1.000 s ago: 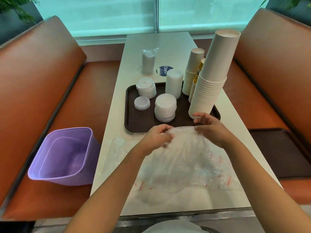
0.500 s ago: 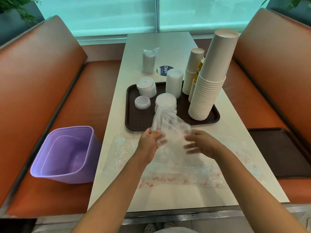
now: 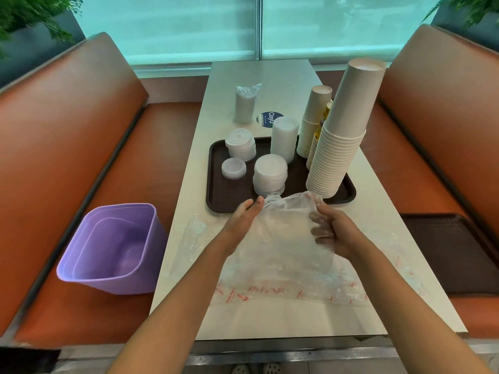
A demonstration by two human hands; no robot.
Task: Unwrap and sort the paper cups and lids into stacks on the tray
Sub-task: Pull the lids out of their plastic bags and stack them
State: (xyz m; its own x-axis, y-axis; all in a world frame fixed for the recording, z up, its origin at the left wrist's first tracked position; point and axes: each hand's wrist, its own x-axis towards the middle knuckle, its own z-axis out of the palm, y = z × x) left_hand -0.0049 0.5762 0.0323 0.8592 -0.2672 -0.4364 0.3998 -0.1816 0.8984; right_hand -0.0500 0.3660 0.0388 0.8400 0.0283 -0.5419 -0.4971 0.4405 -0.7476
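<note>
1. holding a clear plastic bag point(image 3: 283, 233) up over the counter point(image 3: 259, 85), both hands work at its upper edge.
2. the left hand point(image 3: 241, 221) lies against the bag's left side with fingers straight and close together; its grip is released, flat on the plastic.
3. the right hand point(image 3: 330, 233) has its fingers curled into the bag's right side, some of them seen through the plastic; its grip is grasping the bag.
4. below the two grips, more crumpled wrapping with red print point(image 3: 270, 290) lies spread on the counter.
5. just beyond the grips sits the brown tray point(image 3: 216, 195).
6. nearest the right grip, at the tray's right edge, stands a tall stack of paper cups point(image 3: 340, 147), with a shorter cup stack point(image 3: 313, 120) behind it.
7. just past the left grip is a low stack of white lids point(image 3: 270, 171); further on stand a taller lid stack point(image 3: 283, 136), a ridged lid stack point(image 3: 240, 144) and a small pile of clear lids point(image 3: 233, 168).
8. well beyond the tray a wrapped sleeve point(image 3: 245, 103) stands upright on the counter.
9. left of the left grip, a purple bin point(image 3: 113, 247) rests on the orange bench seat point(image 3: 67, 314).
10. right of the right grip, a second dark tray point(image 3: 453, 252) lies on the opposite seat.
</note>
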